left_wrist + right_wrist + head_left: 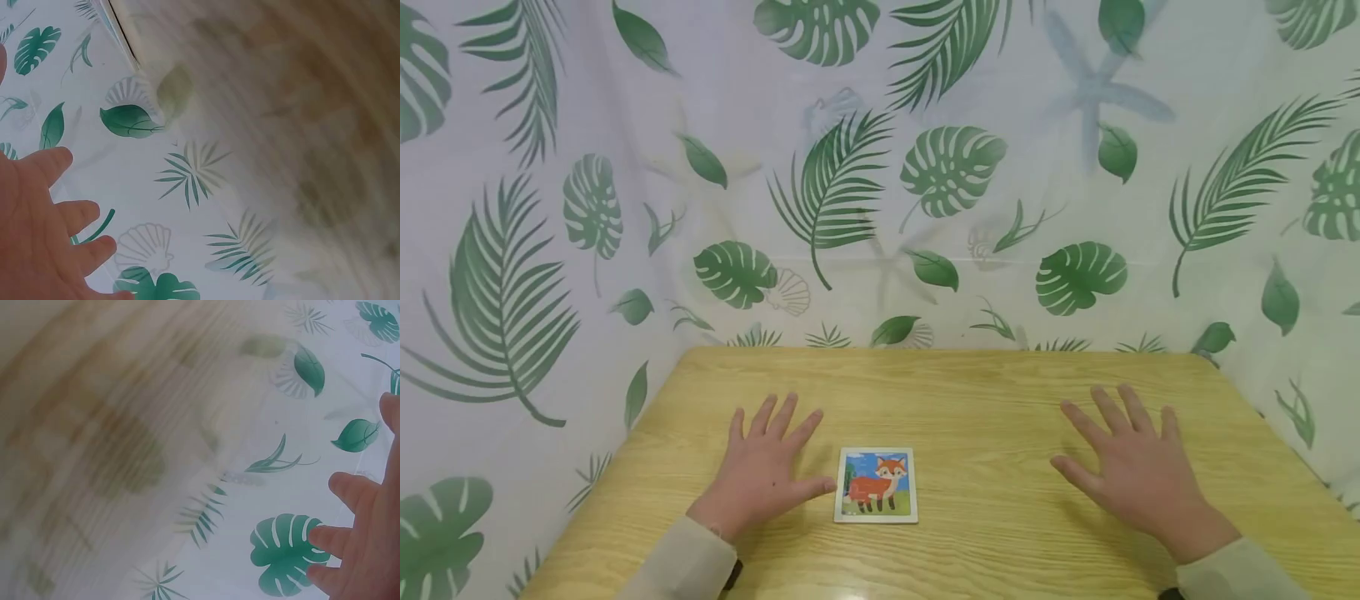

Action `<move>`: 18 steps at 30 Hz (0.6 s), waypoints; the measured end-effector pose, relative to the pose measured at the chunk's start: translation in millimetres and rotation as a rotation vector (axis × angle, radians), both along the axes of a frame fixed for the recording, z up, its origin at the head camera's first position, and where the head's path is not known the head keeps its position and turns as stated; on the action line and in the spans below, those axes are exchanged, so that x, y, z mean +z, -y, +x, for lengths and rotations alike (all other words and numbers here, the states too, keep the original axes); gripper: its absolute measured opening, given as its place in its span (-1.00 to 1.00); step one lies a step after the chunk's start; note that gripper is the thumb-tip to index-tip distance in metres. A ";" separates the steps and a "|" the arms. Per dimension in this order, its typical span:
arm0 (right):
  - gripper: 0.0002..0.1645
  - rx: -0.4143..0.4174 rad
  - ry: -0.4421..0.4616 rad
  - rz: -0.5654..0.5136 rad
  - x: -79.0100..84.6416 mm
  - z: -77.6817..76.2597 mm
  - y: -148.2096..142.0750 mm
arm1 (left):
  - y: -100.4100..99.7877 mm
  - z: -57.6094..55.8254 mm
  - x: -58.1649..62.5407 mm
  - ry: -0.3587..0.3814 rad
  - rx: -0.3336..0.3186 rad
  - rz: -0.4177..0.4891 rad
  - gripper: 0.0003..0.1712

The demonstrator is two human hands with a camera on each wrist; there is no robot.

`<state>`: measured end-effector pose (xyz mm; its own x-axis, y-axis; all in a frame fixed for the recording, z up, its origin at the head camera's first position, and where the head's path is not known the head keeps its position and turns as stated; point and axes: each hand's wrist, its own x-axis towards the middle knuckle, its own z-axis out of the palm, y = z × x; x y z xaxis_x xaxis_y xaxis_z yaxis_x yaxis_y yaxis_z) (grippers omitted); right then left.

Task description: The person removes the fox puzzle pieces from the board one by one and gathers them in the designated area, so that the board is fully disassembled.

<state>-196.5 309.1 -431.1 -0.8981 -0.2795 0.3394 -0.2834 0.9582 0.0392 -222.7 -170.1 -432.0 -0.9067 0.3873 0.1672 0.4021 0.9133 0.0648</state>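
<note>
A small square fox puzzle [877, 487] with a white border lies flat on the wooden table [985, 533], left of the middle. The left hand [763, 475] is spread with straight fingers just left of it, the thumb tip right at the puzzle's left edge. Well to the right, the right hand [1138, 471] is spread too, palm down over the table and holding nothing. In the left wrist view, the left hand [37, 231] shows its fingers apart at the left edge. The right hand [369, 525] appears likewise at the right edge of its wrist view.
Behind the table's far edge hangs a white curtain [865, 325] printed with green leaves, shells and starfish. It also runs down the left and right sides. Light sleeves [688, 558] cover the forearms, with dark bands at the wrists.
</note>
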 end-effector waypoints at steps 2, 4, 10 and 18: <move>-0.07 0.006 0.012 -0.008 -0.2 -0.4 1.7 | -1.6 0.8 -0.1 0.024 -0.008 0.030 0.10; -0.09 0.006 0.029 -0.021 -0.6 -1.5 4.3 | -2.3 0.6 -1.0 0.044 -0.010 0.054 0.11; -0.14 0.003 0.078 -0.096 -2.8 -4.5 18.2 | -3.7 -1.7 -2.5 0.143 -0.019 0.142 0.13; -0.29 0.088 0.169 -0.318 -4.6 -3.3 47.9 | -15.3 -4.3 -5.6 0.463 -0.118 0.491 0.02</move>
<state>-199.8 261.1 -435.6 -0.9260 -0.2629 0.2709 -0.3427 0.8865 -0.3110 -227.1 -154.7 -437.6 -0.8835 0.4662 -0.0462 0.3281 0.6862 0.6492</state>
